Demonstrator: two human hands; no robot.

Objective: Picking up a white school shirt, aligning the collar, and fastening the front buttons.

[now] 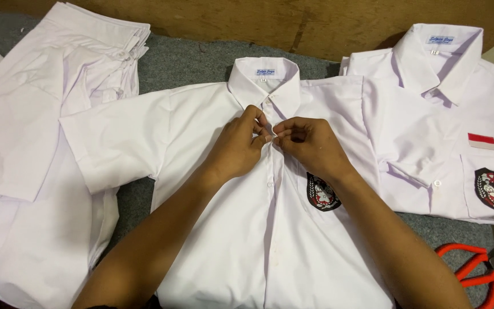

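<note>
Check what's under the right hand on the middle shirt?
Under the right hand lies the middle shirt; its chest badge shows partly, its top hidden by the wrist.

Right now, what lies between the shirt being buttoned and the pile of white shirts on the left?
In the head view, only a strip of bare grey cloth surface separates the middle shirt from the pile of shirts.

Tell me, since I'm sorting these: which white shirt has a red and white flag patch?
The shirt at right, beside the scissors; the middle shirt shows none.
</note>
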